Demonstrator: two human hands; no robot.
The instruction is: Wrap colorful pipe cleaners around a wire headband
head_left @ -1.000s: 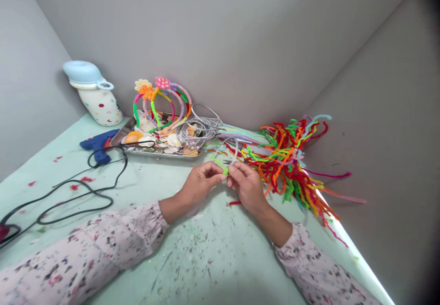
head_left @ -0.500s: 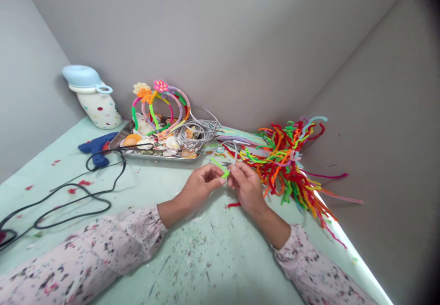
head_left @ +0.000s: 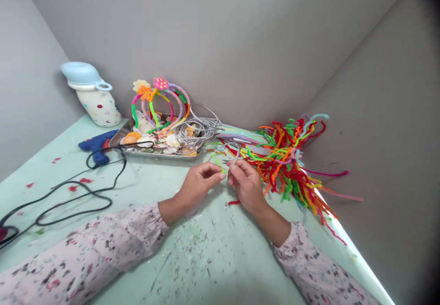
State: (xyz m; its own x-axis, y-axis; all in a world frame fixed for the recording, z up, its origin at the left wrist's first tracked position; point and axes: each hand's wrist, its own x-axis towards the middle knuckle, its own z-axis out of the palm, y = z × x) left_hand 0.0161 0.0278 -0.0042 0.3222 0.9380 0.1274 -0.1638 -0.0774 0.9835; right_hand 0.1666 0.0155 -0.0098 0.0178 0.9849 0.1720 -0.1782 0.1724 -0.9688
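Scanning from the left, I note a blue glue gun (head_left: 95,145) on the counter (head_left: 206,259), then a shell tray (head_left: 137,150). My left hand (head_left: 197,186) and right hand (head_left: 244,185) pinch a green pipe cleaner (head_left: 217,162) on a grey headband (head_left: 235,154) mid-counter; a pipe cleaner pile (head_left: 292,158) lies rightward.

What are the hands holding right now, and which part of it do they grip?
Both hands pinch one lime-green pipe cleaner at its near end: the left hand and the right hand meet there fingertip to fingertip. A grey headband rises from the right hand's fingers.
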